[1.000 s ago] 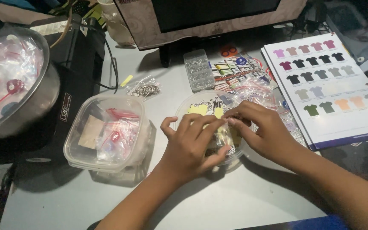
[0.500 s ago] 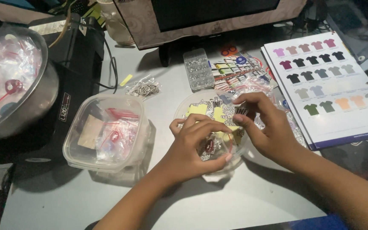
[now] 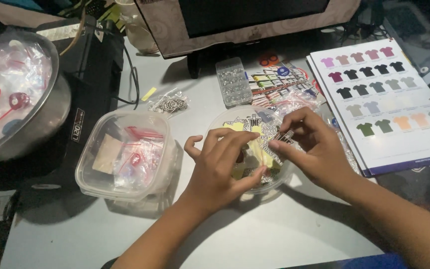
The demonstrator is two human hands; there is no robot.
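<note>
A round clear plastic tub (image 3: 225, 119) sits mid-table, filled with small stickers, some yellow, some black and white. My left hand (image 3: 220, 167) reaches into it, fingers pinching a yellow sticker piece (image 3: 260, 149). My right hand (image 3: 314, 147) is over the tub's right side, fingertips touching the same sticker pile beside a black-and-white sticker (image 3: 279, 137). Much of the tub's content is hidden under both hands.
A square clear tub (image 3: 125, 154) with red-sealed bags stands left. A metal bowl (image 3: 41, 124) of plastic bags sits far left by a black device (image 3: 95, 74). A shirt colour chart (image 3: 389, 99), a bead box (image 3: 232, 82), a bag of rings (image 3: 170, 103) and a monitor (image 3: 245, 20) are behind.
Both hands keep sorting in the round tub. The left fingers have shifted right and closed on a yellow piece; the right hand has risen slightly.
</note>
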